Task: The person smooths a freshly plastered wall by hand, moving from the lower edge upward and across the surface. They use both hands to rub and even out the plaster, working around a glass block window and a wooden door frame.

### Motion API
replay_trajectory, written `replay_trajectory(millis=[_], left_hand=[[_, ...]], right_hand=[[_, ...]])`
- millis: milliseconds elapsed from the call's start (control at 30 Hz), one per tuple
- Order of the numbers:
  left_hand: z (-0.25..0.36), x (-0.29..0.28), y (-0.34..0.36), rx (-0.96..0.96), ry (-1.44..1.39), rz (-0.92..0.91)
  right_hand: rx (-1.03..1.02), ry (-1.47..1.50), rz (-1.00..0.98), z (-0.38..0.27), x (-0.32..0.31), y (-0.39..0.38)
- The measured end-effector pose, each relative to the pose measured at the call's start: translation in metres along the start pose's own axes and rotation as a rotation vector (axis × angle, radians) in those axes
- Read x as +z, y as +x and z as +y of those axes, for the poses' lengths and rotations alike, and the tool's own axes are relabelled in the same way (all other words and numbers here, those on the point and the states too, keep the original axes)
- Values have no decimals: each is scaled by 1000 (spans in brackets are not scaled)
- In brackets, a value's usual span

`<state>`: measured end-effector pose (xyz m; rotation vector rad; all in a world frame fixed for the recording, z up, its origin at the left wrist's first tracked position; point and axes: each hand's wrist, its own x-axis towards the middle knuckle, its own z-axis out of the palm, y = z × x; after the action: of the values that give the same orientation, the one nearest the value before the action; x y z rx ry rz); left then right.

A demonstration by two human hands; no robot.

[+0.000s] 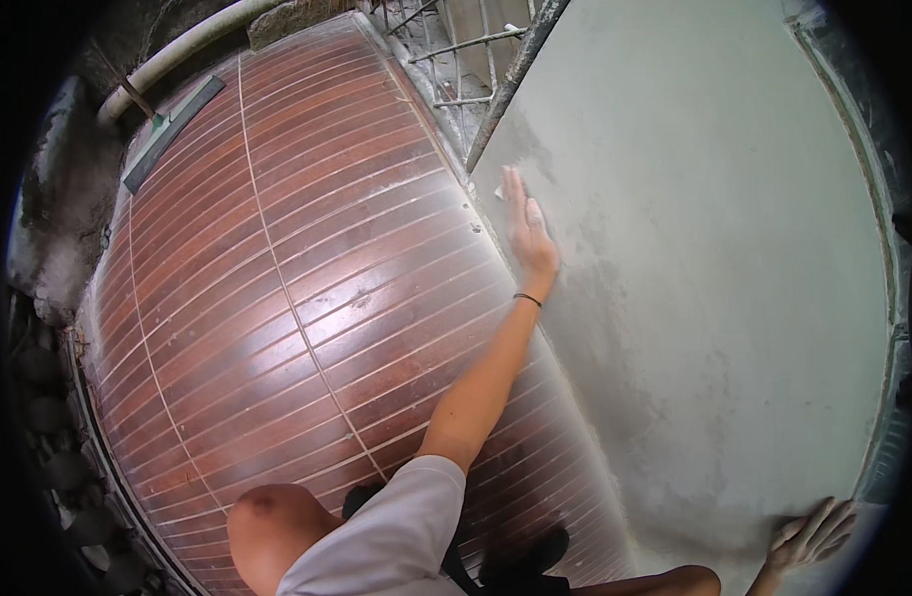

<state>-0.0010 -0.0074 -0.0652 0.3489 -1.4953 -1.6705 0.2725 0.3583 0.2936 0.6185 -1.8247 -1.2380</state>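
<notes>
My left hand [531, 236], dusted pale and with a thin dark band at the wrist, lies along the grey-green plastered wall [714, 219], close to its bottom edge. Its fingers are straight and pressed together. A small pale corner pokes out beside the fingers; most of whatever it belongs to is hidden under the hand. At the lower right, my right hand [815, 533] rests on the same wall with fingers spread, also dusty and holding nothing. Darker smudges and streaks mark the plaster below and beside my left hand.
Reddish-brown ribbed floor tiles [317, 298] carry pale dust along the wall. A floor squeegee [175, 134] lies at the far left, near a pipe [193, 50]. A metal grille [476, 45] meets the wall's far edge. My bent knee [272, 531] is at lower left.
</notes>
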Motion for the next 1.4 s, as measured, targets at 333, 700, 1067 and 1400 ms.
replay_trajectory(millis=[333,700,1067,1400], left_hand=[[-11,-1,66,-77,35,-50],[-53,-21,64,-295,121,35],[29,4,-26,130,73,-118],[35,11,-34,-76,92,-59]], right_hand=[[-5,18,-15,1,-1,-2],[1,14,-23,0,-2,-1],[-4,39,-22,-1,0,-3],[7,102,-143,0,-7,-15]])
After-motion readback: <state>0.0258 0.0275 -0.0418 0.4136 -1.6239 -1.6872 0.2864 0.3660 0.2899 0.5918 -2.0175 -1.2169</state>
